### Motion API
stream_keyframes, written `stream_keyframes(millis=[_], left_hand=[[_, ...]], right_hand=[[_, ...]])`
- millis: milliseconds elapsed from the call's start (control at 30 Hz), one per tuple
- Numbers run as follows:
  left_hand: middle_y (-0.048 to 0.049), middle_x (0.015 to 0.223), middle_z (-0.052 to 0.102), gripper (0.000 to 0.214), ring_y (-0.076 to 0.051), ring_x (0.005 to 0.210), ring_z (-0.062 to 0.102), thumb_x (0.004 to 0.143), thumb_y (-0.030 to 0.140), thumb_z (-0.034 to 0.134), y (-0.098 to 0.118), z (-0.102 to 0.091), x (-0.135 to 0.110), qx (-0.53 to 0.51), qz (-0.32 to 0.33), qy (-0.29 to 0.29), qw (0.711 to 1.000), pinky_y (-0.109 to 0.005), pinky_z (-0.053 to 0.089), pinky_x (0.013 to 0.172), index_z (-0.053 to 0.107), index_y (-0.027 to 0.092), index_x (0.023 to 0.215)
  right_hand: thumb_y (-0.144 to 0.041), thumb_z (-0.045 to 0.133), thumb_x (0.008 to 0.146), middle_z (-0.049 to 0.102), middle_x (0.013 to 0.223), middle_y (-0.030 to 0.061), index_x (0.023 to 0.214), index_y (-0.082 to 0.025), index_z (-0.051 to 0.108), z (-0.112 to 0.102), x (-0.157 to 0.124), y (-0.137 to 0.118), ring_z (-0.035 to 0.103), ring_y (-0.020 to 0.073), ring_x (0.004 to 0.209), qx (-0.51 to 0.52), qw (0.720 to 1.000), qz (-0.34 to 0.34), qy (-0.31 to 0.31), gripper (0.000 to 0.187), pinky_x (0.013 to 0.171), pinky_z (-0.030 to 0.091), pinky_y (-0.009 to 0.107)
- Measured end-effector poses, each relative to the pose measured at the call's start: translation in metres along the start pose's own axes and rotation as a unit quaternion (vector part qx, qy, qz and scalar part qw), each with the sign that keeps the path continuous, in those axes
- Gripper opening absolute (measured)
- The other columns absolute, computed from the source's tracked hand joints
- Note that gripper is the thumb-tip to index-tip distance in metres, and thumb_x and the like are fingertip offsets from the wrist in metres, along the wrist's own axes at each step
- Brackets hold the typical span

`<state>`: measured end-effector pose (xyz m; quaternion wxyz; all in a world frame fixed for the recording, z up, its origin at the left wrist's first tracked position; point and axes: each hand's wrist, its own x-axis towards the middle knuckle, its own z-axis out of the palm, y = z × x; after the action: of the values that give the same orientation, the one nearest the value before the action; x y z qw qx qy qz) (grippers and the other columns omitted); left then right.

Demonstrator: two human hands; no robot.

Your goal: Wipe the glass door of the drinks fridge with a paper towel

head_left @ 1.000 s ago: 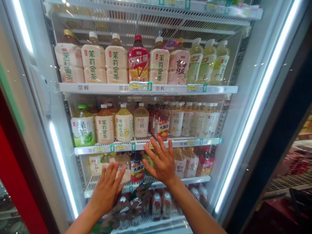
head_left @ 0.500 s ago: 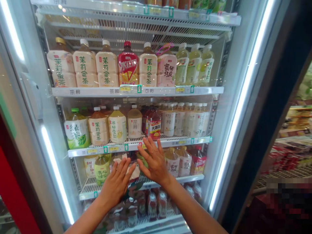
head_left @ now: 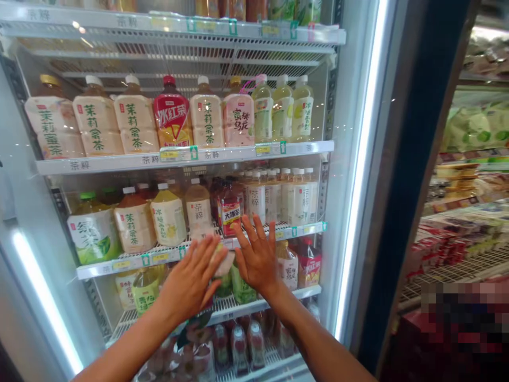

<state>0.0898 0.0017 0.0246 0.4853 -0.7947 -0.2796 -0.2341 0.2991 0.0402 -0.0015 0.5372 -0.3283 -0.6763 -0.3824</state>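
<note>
Both palms face a drinks cooler with reflections across its glass. My left hand [head_left: 191, 281] is open, fingers stretched out to the upper right, in front of the lower shelves. To its right, my right hand [head_left: 256, 257] is open too, fingers spread and pointing up. Neither holds anything; whether they touch the glass I cannot tell. Just above the right fingertips stands a dark red-labelled tea bottle [head_left: 229, 212]. A pale bottle [head_left: 198, 209] is above the left fingers. Green-labelled bottles [head_left: 243, 284] show partly between the hands, and others are hidden behind them.
Rows of large tea bottles [head_left: 135, 124] fill the upper shelf [head_left: 222, 155]. A green-capped bottle [head_left: 93, 231] stands at left on the middle shelf. A bright light strip [head_left: 363, 159] and dark frame [head_left: 409, 175] border the right side. Beyond are racks of packaged goods [head_left: 433, 249].
The view has swung to the right, so the cooler sits further left and more of the right-hand racks shows. Both hands stay open and raised, spaced slightly differently over the shelves.
</note>
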Motion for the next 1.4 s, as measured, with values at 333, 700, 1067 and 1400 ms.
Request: stream_keyframes(millis=[333, 700, 1067, 1400], left_hand=[[-0.0118, 0.171, 0.016, 0.078, -0.029, 0.160, 0.003, 0.094, 0.054, 0.051, 0.025, 0.012, -0.030, -0.009, 0.126, -0.068, 0.990, -0.045, 0.004, 0.132, 0.032, 0.014, 0.158], [-0.0173, 0.171, 0.009, 0.087, -0.032, 0.159, 0.001, 0.093, 0.059, 0.052, 0.007, 0.005, -0.002, 0.013, 0.058, -0.024, 0.998, -0.048, 0.005, 0.131, 0.024, 0.010, 0.160], [-0.0205, 0.170, -0.001, 0.094, -0.035, 0.159, 0.001, 0.093, 0.056, 0.056, -0.028, -0.014, -0.024, 0.043, -0.046, 0.009, 0.998, -0.052, 0.009, 0.130, 0.013, 0.009, 0.162], [-0.0186, 0.171, -0.004, 0.090, -0.036, 0.159, 0.000, 0.095, 0.049, 0.055, -0.064, -0.031, -0.043, 0.045, -0.118, 0.036, 0.991, -0.057, 0.012, 0.129, 0.009, 0.012, 0.163]], right_hand=[[-0.014, 0.045, 0.100, 0.028, 0.168, 0.0054, 0.164, -0.022, 0.016, -0.002, 0.001, 0.001, 0.017, 0.0249, 0.159, 0.018, 1.000, 0.004, 0.008, 0.070, 0.130, 0.008, 0.059], [-0.013, 0.043, 0.099, 0.024, 0.169, 0.0046, 0.164, -0.023, 0.017, 0.000, -0.002, 0.001, 0.018, 0.0260, 0.158, 0.016, 1.000, 0.003, 0.014, 0.070, 0.130, 0.008, 0.060], [-0.010, 0.043, 0.097, 0.025, 0.170, 0.0034, 0.164, -0.029, 0.013, 0.003, -0.007, -0.006, 0.020, 0.0254, 0.158, 0.003, 0.999, 0.031, 0.009, 0.075, 0.129, 0.010, 0.062], [-0.029, 0.054, 0.100, 0.004, 0.173, 0.0003, 0.163, -0.036, 0.010, 0.012, 0.036, -0.066, 0.007, 0.0308, 0.160, 0.012, 1.000, 0.021, -0.014, 0.078, 0.126, 0.004, 0.067]])
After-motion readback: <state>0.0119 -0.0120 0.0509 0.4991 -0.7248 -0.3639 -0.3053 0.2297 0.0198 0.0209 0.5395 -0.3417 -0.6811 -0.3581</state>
